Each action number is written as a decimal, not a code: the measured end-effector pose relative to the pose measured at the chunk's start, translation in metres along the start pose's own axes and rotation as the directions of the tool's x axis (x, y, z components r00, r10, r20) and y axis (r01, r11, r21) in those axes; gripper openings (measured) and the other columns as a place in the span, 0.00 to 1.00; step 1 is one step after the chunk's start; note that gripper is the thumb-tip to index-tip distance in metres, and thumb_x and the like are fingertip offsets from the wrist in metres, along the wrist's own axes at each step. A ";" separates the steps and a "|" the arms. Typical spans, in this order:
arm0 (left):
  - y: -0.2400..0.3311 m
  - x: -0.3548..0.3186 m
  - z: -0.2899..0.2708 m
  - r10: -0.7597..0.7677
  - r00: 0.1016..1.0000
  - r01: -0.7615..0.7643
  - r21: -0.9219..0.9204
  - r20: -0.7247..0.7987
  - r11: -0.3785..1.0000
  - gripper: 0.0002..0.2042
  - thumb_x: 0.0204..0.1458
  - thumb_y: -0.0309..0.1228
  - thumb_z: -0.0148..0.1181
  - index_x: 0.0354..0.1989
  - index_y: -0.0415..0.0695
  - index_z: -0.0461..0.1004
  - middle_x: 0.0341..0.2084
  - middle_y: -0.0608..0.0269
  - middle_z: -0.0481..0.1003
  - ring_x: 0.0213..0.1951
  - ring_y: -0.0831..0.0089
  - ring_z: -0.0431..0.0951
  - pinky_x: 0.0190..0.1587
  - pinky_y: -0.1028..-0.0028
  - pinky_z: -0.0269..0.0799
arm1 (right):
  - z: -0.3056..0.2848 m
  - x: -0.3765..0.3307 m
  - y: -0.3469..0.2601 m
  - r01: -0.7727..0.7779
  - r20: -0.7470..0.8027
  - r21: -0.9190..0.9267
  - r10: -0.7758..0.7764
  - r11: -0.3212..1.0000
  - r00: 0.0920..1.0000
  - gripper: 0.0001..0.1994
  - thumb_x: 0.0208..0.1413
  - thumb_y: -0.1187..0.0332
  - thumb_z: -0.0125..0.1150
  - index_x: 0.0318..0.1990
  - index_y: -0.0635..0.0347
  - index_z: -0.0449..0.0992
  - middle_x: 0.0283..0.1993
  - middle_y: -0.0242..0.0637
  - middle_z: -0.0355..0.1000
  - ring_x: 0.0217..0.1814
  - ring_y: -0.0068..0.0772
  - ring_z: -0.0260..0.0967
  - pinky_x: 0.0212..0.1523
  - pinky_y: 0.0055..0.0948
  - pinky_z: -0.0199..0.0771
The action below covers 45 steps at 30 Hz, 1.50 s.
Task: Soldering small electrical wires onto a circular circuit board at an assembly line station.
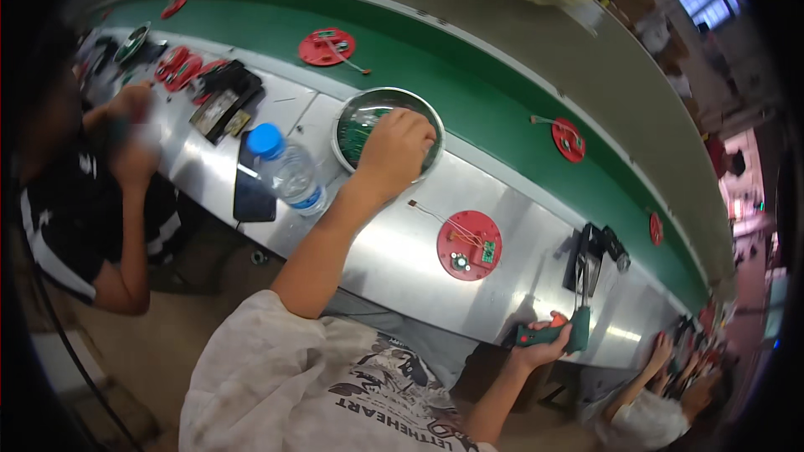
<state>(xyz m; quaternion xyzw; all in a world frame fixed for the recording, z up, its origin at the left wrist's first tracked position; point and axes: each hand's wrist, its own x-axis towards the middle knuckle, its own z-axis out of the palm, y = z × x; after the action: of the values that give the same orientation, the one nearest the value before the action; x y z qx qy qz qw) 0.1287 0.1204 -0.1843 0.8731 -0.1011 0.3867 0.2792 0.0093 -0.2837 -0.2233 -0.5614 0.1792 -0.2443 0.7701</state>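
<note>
The left hand [395, 148] dips curled fingers, grasp hidden, into the round metal bowl of green circuit boards [360, 121], apparently picking one, while the right hand [543, 346] clamps a green electric screwdriver [559, 333] beside the red disc [469, 244].

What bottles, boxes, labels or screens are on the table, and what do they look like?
Water bottle: lying on the steel table, left of the metal bowl; clear plastic, blue cap, pale label band.
Phone: flat beside the bottle; dark rectangle, screen off.
No boxes or signs show clearly.
</note>
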 end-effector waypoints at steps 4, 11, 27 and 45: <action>0.038 -0.002 -0.007 -0.238 0.957 0.287 -0.405 0.167 0.868 0.04 0.57 0.25 0.61 0.39 0.39 0.76 0.29 0.51 0.76 0.32 0.54 0.78 0.35 0.63 0.74 | -0.001 0.001 -0.001 -0.006 0.138 0.011 0.005 1.000 0.990 0.19 0.68 0.54 0.45 0.44 0.64 0.72 0.32 0.38 0.71 0.19 0.25 0.65 0.22 0.28 0.68; 0.118 -0.023 -0.006 -0.076 0.903 0.293 -0.476 0.424 0.829 0.06 0.54 0.21 0.63 0.39 0.36 0.76 0.29 0.52 0.76 0.32 0.57 0.77 0.36 0.64 0.73 | -0.018 -0.018 0.000 0.089 0.471 -0.106 -0.029 0.990 0.882 0.26 0.61 0.57 0.57 0.56 0.75 0.68 0.45 0.51 0.74 0.21 0.32 0.72 0.20 0.29 0.73; 0.132 -0.083 0.061 -0.076 0.959 0.132 -0.191 0.274 0.973 0.05 0.49 0.21 0.64 0.35 0.39 0.77 0.30 0.57 0.78 0.33 0.58 0.77 0.37 0.63 0.72 | -0.012 -0.039 -0.014 0.087 0.566 -0.421 0.187 0.903 0.803 0.13 0.44 0.72 0.69 0.37 0.70 0.79 0.33 0.42 0.75 0.29 0.33 0.71 0.32 0.27 0.71; 0.123 -0.087 0.068 -0.017 0.975 0.059 -0.184 0.224 0.981 0.08 0.45 0.22 0.66 0.35 0.40 0.78 0.29 0.60 0.77 0.32 0.61 0.75 0.35 0.65 0.70 | -0.008 -0.037 -0.020 -0.111 0.549 -0.359 0.306 0.927 0.778 0.17 0.49 0.70 0.68 0.45 0.71 0.77 0.36 0.40 0.76 0.30 0.30 0.75 0.32 0.29 0.75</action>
<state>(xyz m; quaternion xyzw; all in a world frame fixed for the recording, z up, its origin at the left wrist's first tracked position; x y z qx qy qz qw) 0.0631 -0.0229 -0.2347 0.8820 -0.1512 0.2704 0.3552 -0.0290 -0.2737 -0.2070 -0.6982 0.0259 0.0633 0.7126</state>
